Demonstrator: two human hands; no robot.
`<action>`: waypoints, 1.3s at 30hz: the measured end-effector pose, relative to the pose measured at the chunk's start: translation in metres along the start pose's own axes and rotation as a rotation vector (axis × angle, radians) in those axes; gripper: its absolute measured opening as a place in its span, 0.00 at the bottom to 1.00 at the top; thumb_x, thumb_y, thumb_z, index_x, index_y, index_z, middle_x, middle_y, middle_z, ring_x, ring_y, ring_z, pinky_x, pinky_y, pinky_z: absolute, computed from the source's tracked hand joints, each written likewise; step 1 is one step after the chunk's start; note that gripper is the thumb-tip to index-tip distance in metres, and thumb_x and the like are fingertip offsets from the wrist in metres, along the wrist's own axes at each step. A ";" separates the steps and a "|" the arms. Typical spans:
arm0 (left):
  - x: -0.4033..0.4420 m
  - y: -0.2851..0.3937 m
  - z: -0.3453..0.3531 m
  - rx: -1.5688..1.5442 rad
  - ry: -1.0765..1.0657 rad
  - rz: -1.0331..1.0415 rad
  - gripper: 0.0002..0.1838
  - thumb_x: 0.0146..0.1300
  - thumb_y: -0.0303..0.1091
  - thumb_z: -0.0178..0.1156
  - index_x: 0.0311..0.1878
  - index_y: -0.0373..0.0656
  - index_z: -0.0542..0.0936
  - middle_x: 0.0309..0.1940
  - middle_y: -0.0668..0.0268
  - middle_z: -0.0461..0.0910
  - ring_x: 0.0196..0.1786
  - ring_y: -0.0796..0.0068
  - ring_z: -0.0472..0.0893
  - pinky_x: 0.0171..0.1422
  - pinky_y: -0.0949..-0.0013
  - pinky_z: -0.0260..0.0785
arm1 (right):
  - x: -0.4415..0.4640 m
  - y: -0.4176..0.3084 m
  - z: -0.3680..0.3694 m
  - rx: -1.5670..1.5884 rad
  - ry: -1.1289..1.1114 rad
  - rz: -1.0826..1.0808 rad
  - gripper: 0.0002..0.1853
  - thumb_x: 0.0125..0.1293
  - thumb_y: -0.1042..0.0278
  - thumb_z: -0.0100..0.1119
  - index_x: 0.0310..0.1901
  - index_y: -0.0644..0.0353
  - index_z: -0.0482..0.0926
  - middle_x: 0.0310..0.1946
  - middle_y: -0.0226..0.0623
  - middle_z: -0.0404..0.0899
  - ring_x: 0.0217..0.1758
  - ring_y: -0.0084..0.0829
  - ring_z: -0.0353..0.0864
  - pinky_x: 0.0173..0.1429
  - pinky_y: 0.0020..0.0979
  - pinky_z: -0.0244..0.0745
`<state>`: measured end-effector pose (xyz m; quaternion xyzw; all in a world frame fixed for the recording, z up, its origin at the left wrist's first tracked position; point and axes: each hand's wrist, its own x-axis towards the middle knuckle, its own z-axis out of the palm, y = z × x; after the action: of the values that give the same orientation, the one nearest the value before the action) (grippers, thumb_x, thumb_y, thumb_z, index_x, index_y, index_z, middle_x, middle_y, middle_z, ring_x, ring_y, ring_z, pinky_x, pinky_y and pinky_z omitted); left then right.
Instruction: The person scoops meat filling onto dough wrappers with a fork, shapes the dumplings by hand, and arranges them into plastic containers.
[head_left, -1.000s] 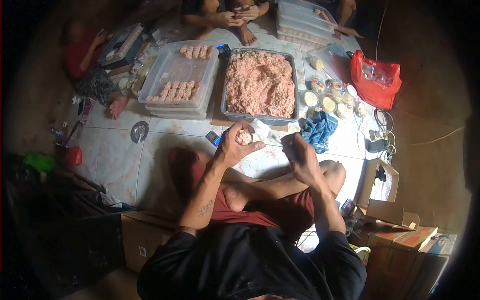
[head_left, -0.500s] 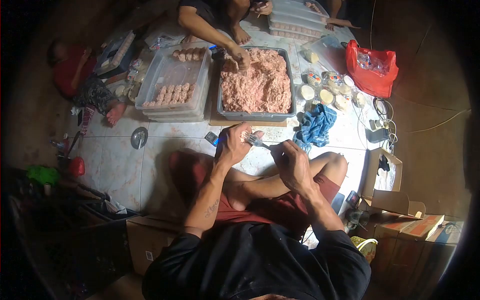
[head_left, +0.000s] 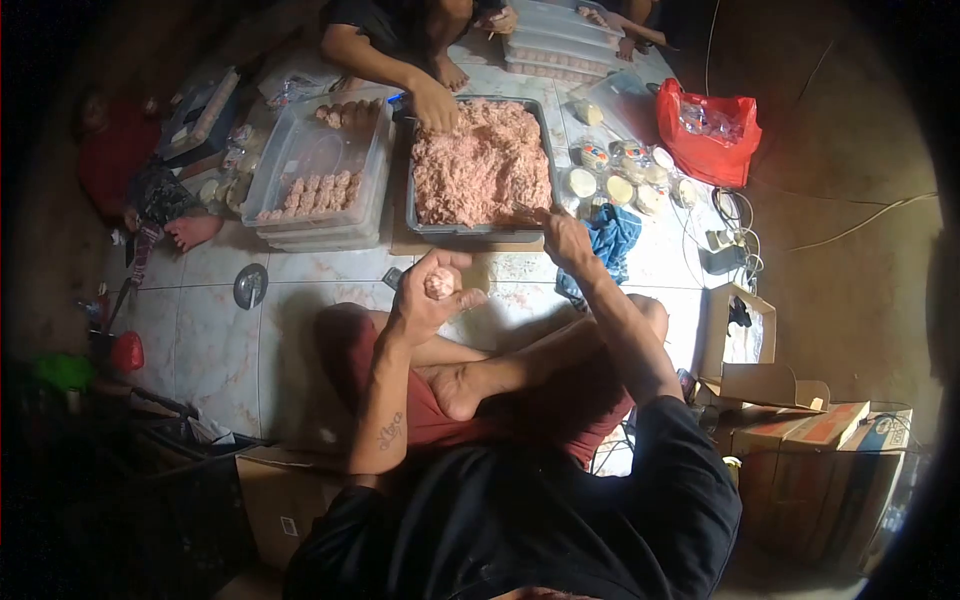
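Observation:
A lump of pink minced meat [head_left: 440, 283] rests in my left hand [head_left: 416, 308], whose fingers and thumb curl around it. My right hand [head_left: 567, 242] grips a fork [head_left: 532, 213] by its handle, and the fork's head is at the meat in the near right corner of a grey tub [head_left: 480, 236]. Pink minced meat [head_left: 478, 165] fills this tub, with an uneven surface. Another person's hand [head_left: 436, 108] touches the meat at the tub's far left. To the left stands a clear plastic box [head_left: 310, 238] holding rows of shaped meat portions [head_left: 318, 195].
Right of the tub lie a blue cloth [head_left: 615, 235], several round pale-lidded containers [head_left: 620, 190] and a red plastic bag [head_left: 705, 135]. Stacked clear boxes [head_left: 560, 60] stand at the back. Cables [head_left: 735, 210] and cardboard boxes [head_left: 800, 440] line the right side.
My right hand has moved the fork away from my left hand, forward to the tub's near right corner. My left hand has turned, showing the meat lump. The view has shifted slightly.

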<state>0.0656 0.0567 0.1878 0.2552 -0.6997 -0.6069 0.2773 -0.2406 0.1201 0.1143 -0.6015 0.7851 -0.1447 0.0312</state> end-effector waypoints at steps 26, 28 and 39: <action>0.014 -0.015 0.002 0.016 0.068 0.310 0.19 0.50 0.40 0.80 0.35 0.40 0.79 0.32 0.55 0.84 0.36 0.60 0.85 0.41 0.62 0.74 | -0.131 -0.140 -0.077 0.898 0.144 0.072 0.08 0.64 0.86 0.55 0.43 0.65 0.73 0.30 0.35 0.69 0.35 0.22 0.69 0.40 0.27 0.67; 0.017 -0.016 0.004 0.357 0.069 0.204 0.16 0.54 0.35 0.78 0.31 0.39 0.79 0.27 0.66 0.83 0.31 0.80 0.79 0.37 0.70 0.73 | -0.133 -0.143 -0.058 0.984 0.021 0.111 0.08 0.64 0.86 0.54 0.43 0.64 0.74 0.29 0.33 0.68 0.35 0.22 0.69 0.40 0.27 0.67; 0.007 -0.015 -0.018 -0.116 -0.031 0.227 0.22 0.48 0.34 0.82 0.43 0.40 0.82 0.37 0.70 0.83 0.42 0.79 0.80 0.46 0.69 0.73 | -0.124 -0.144 -0.087 1.264 0.198 0.295 0.08 0.67 0.89 0.52 0.44 0.69 0.74 0.36 0.32 0.76 0.48 0.22 0.77 0.55 0.24 0.73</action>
<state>0.0739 0.0375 0.1758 0.1484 -0.6921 -0.6148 0.3478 -0.0911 0.2206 0.2197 -0.3369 0.6223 -0.6271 0.3257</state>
